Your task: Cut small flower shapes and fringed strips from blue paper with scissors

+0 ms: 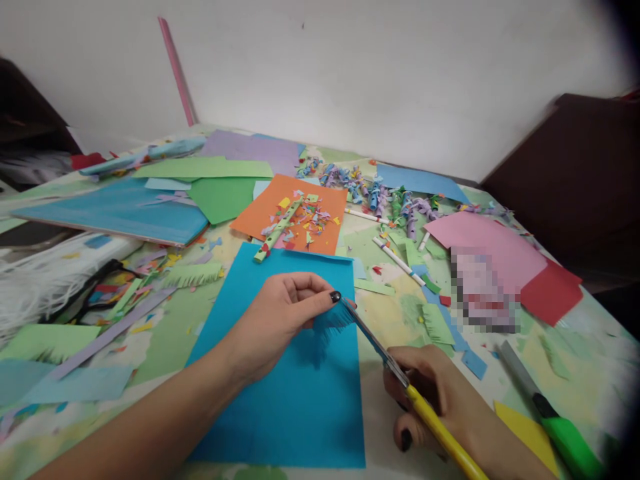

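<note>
My left hand (293,313) pinches a small blue fringed paper strip (334,319) between thumb and fingers, above a large blue sheet (300,413). Its fringe hangs downward, towards me. My right hand (425,393) is closed around yellow-handled scissors (395,370). The scissor blades point up and left, and their tips are at the strip's right end, beside my left thumb. Whether the blades are fully closed is hard to tell.
An orange sheet (245,217) with paper scraps and a rolled green paper tube (277,230) lies beyond. Curled paper pieces (375,193) are at the back. A green-handled cutter (570,440) lies at right, white string (45,287) and glasses (95,280) at left.
</note>
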Tool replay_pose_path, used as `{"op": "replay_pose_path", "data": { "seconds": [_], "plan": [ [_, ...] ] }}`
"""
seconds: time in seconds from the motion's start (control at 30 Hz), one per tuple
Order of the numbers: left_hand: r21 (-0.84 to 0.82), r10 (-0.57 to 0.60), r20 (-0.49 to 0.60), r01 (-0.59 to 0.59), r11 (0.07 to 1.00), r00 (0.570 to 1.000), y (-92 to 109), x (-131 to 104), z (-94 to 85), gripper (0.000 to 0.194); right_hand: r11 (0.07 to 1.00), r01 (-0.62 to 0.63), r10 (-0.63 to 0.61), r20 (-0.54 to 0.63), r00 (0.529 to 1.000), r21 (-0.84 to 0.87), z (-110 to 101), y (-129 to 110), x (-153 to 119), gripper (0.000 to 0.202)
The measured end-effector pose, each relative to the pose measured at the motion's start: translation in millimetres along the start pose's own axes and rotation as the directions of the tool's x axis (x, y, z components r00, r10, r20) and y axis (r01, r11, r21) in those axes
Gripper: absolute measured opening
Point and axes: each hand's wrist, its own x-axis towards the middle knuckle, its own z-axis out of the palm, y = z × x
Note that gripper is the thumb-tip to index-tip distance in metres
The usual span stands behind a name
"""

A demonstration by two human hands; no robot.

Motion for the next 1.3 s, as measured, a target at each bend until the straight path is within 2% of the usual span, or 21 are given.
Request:
{"op": "replay_pose_path", "data": {
  "seconds": [0.33, 0.57, 1.3],
  "plan": [
    [-0.03, -0.006, 0.017, 0.007, 1.0, 1.0, 0.7, -0.2, -0.9, 0.021, 0.999, -0.002, 0.002, -0.009, 1.0, -0.048, -0.8, -0.3, 0.0, 0.051],
    [-0.018, 0.003, 0.022, -0.002, 1.0, 1.0, 1.1, -0.1, -1.7, 0.019, 0.999, -0.041, 0.041, -0.01, 0.999, 0.007, 0.3, 0.4, 0.5, 0.052],
    [0.017, 0.017, 0.017, -0.017, 1.0, 1.0, 0.1, 1.8, -4.4, 0.019, 0.998, -0.054, 0.054, 0.004, 0.999, 0.012, 0.7, -0.4, 0.4, 0.054]
  ]
}}
